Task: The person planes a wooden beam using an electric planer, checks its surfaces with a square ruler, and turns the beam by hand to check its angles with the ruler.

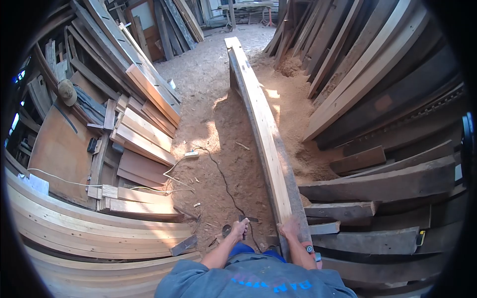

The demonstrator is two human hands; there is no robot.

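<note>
A long pale timber beam (271, 149) runs away from me on top of a greyer plank (293, 191). My right hand (289, 227) is at the beam's near end, over its top face. Motion smears its fingers, so their closure is unclear. Left of the beam, my left hand (240, 228) is closed round a dark L-shaped tool (252, 219), whose thin arm points right; its exact kind is hard to make out. Close to that hand is a dark round object (226, 231), low by my legs.
A dark cord (226, 181) crosses the sawdust-covered floor (196, 114) to a white power strip (191, 155). Stacked boards (144, 131) crowd the left, with long planks (99, 223) nearer me. Dark timbers (367, 238) and leaning beams (367, 69) line the right.
</note>
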